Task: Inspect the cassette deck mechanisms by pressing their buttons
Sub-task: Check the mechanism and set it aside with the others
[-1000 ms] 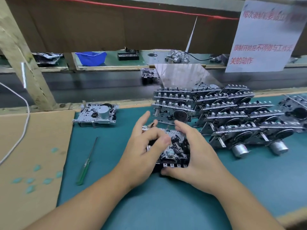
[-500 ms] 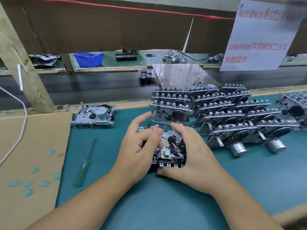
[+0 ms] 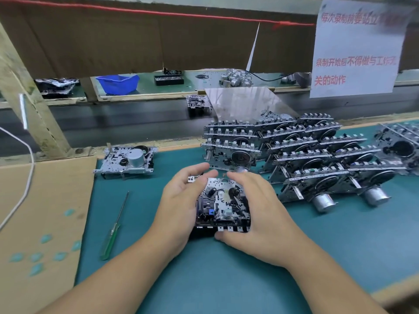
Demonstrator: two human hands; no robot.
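i have one cassette deck mechanism (image 3: pixel 223 208) on the green mat (image 3: pixel 226 279), directly ahead of me and between both hands. its long axis runs left to right across my view, with the row of metal button tabs (image 3: pixel 229 228) along the near edge, facing me.

left hand (image 3: pixel 181 207): wrapped around the left end of the unit, fingers curled over the top far corner, gripping it. right hand (image 3: pixel 260 214): cupped around the right end, fingers reaching over the far edge, thumb (image 3: pixel 226 236) lying along the near edge just beneath the button tabs. both hands are clamped on the same unit, one at each end, apart from each other.

the relation that governs the next move: the buttons sit on the side nearest me, and the right thumb is the closest digit to them. i judge that a press would come from that thumb while the left hand steadies the chassis. whether the thumb is already pressing a tab, i cannot tell.

the stacked mechanisms (image 3: pixel 294 155) lie behind and to the right. a single mechanism (image 3: pixel 128 160) sits well apart at far left. a green-handled screwdriver (image 3: pixel 113 230) lies to the left, untouched.
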